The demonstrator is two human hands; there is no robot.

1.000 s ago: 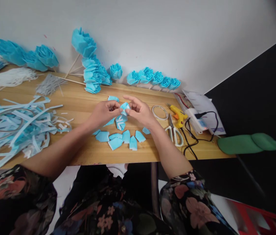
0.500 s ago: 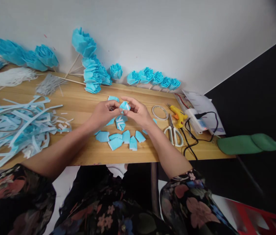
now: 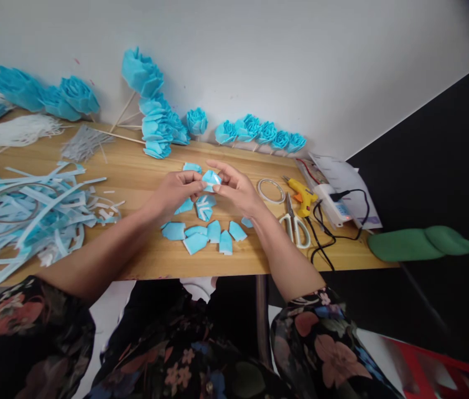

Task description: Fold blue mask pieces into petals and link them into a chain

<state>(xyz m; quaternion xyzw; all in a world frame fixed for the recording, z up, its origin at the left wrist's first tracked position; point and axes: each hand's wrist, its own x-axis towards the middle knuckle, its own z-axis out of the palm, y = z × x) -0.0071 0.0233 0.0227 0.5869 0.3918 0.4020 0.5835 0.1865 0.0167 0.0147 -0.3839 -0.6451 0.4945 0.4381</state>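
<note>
Between both hands, above the wooden table (image 3: 134,260), is a small blue petal piece (image 3: 212,177) with a white strip on it. My left hand (image 3: 178,188) pinches its left edge between thumb and fingers. On the opposite side, my right hand (image 3: 236,188) pinches it with the thumb in front and the index finger raised. Just below the hands lies a blue piece with white strips (image 3: 205,208). Several loose blue petals (image 3: 196,242) are spread nearer the table's front edge, and another petal (image 3: 192,167) lies behind the hands.
Scissors (image 3: 295,224), a tape roll (image 3: 271,191), a yellow glue gun (image 3: 303,197) and a power strip (image 3: 334,205) with black cords lie right. Offcut strips (image 3: 47,205) heap up left. Blue fabric-like flowers (image 3: 157,124) line the wall. A green bottle-shaped object (image 3: 421,244) overhangs the right end.
My thumbs have shifted slightly along the petal's lower edge, and the petal is turned a little, showing more of the white strip. Both hands stay in nearly the same place.
</note>
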